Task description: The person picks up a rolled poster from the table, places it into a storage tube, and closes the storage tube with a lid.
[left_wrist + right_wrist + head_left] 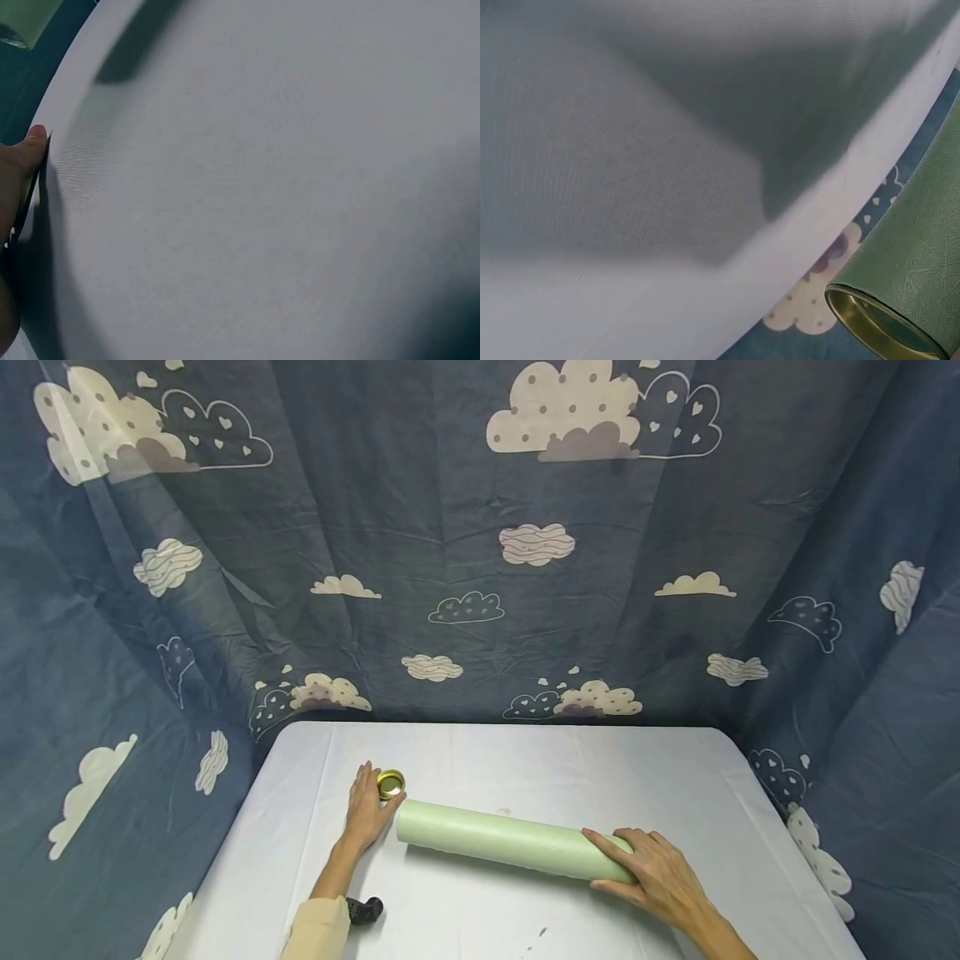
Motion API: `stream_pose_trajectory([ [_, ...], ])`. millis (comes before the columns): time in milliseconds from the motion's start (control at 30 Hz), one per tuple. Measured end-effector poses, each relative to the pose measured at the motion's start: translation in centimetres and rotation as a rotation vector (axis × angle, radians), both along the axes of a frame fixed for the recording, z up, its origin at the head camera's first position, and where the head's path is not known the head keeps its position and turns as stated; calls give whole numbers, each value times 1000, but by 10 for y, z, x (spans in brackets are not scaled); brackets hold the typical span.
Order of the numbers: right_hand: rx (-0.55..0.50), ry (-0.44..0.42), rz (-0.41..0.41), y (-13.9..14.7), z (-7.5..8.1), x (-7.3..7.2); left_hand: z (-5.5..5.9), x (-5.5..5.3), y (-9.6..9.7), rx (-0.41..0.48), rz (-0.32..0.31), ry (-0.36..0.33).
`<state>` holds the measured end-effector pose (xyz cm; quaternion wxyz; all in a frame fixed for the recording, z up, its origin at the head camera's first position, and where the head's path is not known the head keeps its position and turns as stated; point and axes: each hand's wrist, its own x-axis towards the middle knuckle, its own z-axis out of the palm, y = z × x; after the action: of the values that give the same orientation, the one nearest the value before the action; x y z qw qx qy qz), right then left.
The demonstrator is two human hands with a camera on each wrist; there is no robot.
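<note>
In the head view a long pale green tube [495, 839] slants across the white table, casting a shadow below it. My right hand [656, 872] grips its right end, thumb on the near side and fingers over the top. The right wrist view shows one end of the green tube [900, 255] with a gold metal rim; the hand is almost wholly out of that view. By the tube's left end, my left hand [367, 806] holds a small round gold lid [391, 785] between thumb and fingers. Only the thumb [31, 146] and a thin dark edge show in the left wrist view.
A white cloth covers the table [465, 760], which has rounded far corners. Dark blue curtains [435, 510] with cloud prints hang behind it and on both sides. A black device [366, 910] sits at the left wrist. A small dark mark [543, 932] lies near the front.
</note>
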<state>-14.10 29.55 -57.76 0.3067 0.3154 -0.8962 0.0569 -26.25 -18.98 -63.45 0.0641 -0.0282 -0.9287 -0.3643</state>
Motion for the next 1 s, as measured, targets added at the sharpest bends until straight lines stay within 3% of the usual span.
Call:
stream_pose_trajectory([
  [400,-6,17,-16,3,-1,2,20,11,-6,263,50,-91],
  [767,-20,29,-30,4,0,-3,41,30,-3,372,-23,-41],
  [1000,-29,26,-50,2,1,-4,50,37,-5,476,-79,-109],
])
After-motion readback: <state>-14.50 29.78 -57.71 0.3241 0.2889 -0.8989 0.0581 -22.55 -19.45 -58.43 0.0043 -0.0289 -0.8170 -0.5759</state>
